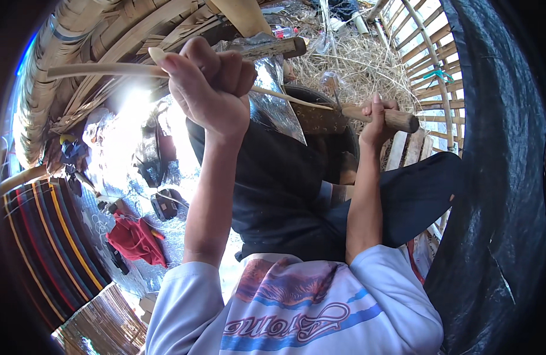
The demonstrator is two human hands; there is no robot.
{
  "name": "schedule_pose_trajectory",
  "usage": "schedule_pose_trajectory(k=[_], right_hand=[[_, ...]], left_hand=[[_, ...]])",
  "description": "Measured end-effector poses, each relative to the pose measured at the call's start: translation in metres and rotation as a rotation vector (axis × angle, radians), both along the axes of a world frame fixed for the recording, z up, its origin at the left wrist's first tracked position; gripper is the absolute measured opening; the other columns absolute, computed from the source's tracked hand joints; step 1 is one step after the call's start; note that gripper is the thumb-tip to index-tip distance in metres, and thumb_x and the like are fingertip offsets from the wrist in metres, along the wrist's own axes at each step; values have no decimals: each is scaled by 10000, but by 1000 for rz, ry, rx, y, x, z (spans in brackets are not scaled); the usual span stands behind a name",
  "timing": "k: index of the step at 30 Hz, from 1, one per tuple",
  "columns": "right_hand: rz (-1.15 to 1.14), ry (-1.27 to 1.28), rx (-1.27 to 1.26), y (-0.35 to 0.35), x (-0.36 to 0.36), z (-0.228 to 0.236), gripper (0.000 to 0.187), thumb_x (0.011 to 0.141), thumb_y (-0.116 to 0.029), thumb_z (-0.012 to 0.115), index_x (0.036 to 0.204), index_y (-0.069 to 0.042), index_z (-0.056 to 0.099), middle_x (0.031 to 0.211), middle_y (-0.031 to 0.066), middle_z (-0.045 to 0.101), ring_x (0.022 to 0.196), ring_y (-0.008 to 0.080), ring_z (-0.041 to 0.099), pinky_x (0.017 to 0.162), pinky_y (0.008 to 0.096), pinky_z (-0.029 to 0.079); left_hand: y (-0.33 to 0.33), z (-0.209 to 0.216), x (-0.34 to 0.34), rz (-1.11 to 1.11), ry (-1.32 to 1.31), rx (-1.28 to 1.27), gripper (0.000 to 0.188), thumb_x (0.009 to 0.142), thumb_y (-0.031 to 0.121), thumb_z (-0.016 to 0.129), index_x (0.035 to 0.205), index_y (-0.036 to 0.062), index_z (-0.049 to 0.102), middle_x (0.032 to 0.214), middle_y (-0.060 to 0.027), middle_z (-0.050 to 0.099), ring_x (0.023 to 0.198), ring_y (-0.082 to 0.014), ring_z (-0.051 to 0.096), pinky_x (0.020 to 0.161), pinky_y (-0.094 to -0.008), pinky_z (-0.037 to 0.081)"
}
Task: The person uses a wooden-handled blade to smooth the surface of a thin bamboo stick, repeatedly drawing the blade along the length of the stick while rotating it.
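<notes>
The left hand [211, 89] is clenched around 1 pale strip [107, 70], which projects from 2 sides of the fist, its right end lying near the wooden handle [403, 122] gripped by the right hand [373, 123].

Silver foil-faced mat [110, 184] serving as floor covering, strong glare over part of its surface, crumpled red cloth [137, 241] lying on it, black boxy item [164, 205] near the cloth, slim black object [117, 259] just beside.
</notes>
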State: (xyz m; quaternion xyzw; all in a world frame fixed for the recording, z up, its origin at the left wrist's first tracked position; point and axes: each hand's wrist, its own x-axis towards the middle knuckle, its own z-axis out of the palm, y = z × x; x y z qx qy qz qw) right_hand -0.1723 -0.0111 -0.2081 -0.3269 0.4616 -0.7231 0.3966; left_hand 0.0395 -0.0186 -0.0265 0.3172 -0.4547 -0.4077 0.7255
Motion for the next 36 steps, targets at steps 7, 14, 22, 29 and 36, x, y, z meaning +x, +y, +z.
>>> schedule_pose_trajectory(k=[7,14,22,29,36], right_hand=[[-54,490,118,1,12,-48,287,777,-183,667,569,-56,515,473,21,496,482,96,504,475,257,392],[-50,-239,-62,-5,-2,6,260,804,-131,658,700,-88,424,539,7,459,499,107,468,531,260,414],[-19,-115,68,-11,1,-21,237,794,-101,654,721,-88,429,552,30,464,521,117,469,571,263,412],[-77,102,179,-3,2,-54,260,781,-100,668,691,-94,425,528,9,467,494,113,491,560,253,420],[-62,-81,80,-16,-1,-10,266,772,-49,657,698,-83,404,576,33,459,511,122,466,532,267,414]], left_hand=[[-14,5,-13,35,5,-2,554,871,623,382,594,178,202,443,66,118,402,-62,52,379,-257,54],[-14,2,-3,90,-6,8,545,881,623,356,607,173,216,431,56,137,395,-66,65,390,-270,61],[-24,-2,-5,132,-24,18,545,892,609,345,608,164,210,436,49,136,396,-73,67,389,-273,57],[-32,1,-10,295,-83,27,548,907,577,348,586,156,210,443,41,146,386,-76,78,373,-268,70],[-27,1,-8,282,-85,26,547,915,563,348,582,153,205,448,37,154,386,-81,82,375,-269,79]])
